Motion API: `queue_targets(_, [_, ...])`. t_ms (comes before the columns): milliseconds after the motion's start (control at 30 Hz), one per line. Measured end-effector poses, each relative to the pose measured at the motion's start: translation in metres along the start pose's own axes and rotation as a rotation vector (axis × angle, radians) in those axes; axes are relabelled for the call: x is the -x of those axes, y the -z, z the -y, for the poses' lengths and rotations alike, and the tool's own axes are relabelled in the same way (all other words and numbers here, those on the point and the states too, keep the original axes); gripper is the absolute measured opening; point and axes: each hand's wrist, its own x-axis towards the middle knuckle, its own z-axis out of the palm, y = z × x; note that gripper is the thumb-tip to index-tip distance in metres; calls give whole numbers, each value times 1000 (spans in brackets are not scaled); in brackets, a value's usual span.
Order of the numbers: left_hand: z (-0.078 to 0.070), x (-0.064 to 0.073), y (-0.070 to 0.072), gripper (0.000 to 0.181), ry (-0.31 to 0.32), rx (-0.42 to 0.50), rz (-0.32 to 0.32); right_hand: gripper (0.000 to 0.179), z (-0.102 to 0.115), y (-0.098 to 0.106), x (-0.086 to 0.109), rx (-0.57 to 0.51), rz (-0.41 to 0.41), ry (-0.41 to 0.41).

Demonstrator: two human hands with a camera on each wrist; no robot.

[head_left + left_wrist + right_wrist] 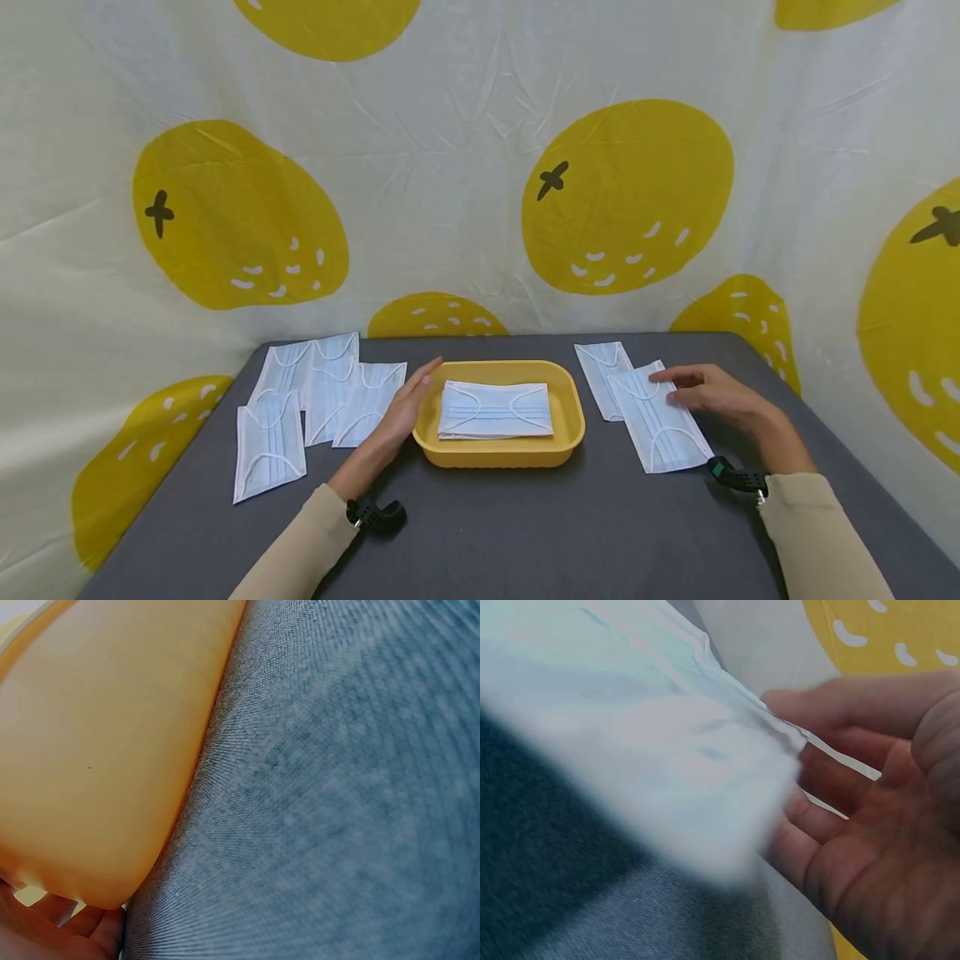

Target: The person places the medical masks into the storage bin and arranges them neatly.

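My right hand [712, 392] pinches the edge of a pale blue face mask [656, 417] between thumb and fingers, to the right of the yellow basket [495, 458]. In the right wrist view the same mask [645, 742] reaches out from the fingers, its near part blurred, with white ear loops trailing towards the palm. Against the left end of the basket, my left hand [401, 412] rests with its fingers extended. The left wrist view has those fingers [64, 930] at the basket's end wall. Inside the basket lies a flat stack of face masks [495, 410], loops on top.
Several face masks [272, 442] lie spread and partly overlapping at the left of the dark grey table [525, 533]. Another mask [600, 375] lies flat behind the held one. A white curtain [442, 192] with yellow fruit prints hangs along the table's back edge.
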Motion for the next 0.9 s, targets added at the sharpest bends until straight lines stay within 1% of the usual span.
queue_targets(167, [0,-1,0,50,-3,6,2,70,-2,1,-1,-11,22,-45])
queue_targets(267, [0,-1,0,50,4,2,-2,77,-4,1,-2,4,37,-61])
queue_targets(433, [-1,0,-2,49,11,-4,-14,85,-3,-1,-3,51,50,-37])
queue_targets(567, [-1,0,-2,49,8,-5,-10,87,-4,-1,-3,55,56,4])
queue_targets(733, [-1,-1,-2,49,13,-3,-15,85,-4,-2,-5,70,90,27])
queue_targets(900, [0,0,-1,49,15,9,-10,80,-3,-2,-8,88,101,14])
